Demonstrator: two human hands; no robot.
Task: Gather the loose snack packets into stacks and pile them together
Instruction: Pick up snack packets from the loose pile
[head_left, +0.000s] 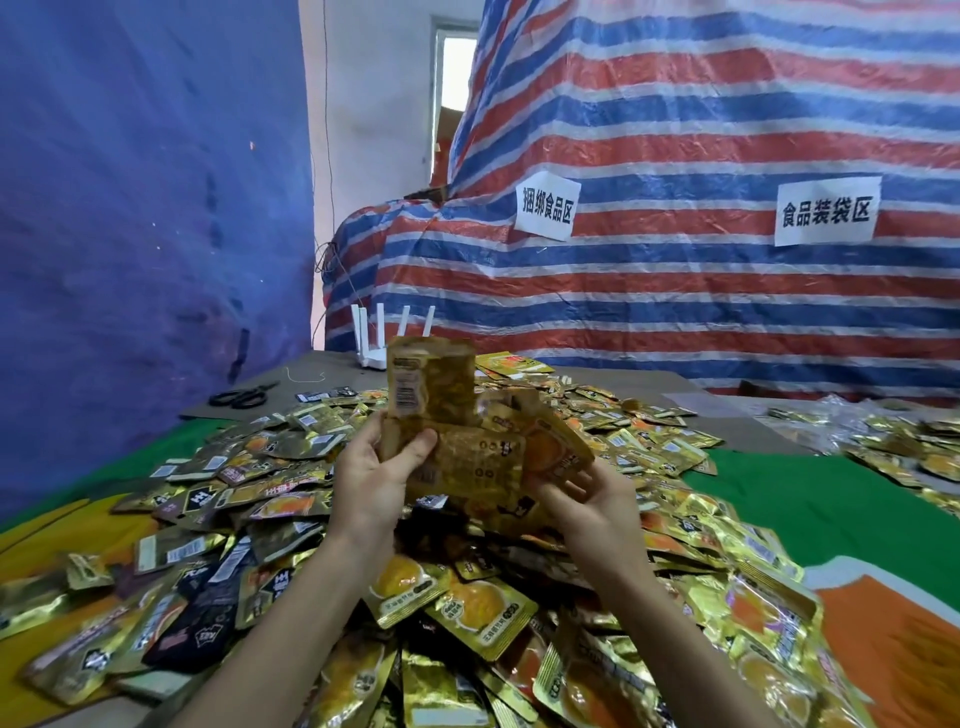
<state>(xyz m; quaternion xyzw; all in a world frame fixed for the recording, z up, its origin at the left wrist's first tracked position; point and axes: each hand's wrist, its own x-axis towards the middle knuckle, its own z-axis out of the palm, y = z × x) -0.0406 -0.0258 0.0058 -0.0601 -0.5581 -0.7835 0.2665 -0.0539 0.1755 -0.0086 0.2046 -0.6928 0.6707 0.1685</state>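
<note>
Left hand (371, 478) sits above the heap, fingers wrapped behind a bundle of gold packets (462, 457) and thumb pressed across its front face, a firm grasp. Right hand (587, 493) is just beside it, palm turned up, fingers curled under the bundle's right edge, where an orange-picture packet (553, 449) fans out; this hand grips that end. The bundle lies crosswise between the two hands and touches both. An upright clump of packets (431, 379) stands out of the top of the left hand's grasp, above the thumb, barcode side toward the camera. Whether this clump is part of the same bundle or separate cannot be told.

Below both wrists and forearms lies the loose heap of packets (467, 613) — gold and dark, unsorted, some face up with orange pictures, some back up — spreading out on every side of the hands. A smaller scatter of packets (893, 447) lies well to the right of the right hand, with bare green cloth (810, 499) between it and the heap. Beyond the left hand and off to its left are black scissors (244, 397) on a grey board (311, 371). A white router (387, 338) with upright antennas stands directly behind the upright clump. Behind everything hangs a striped tarp (701, 130) bearing two paper signs (826, 210).
</note>
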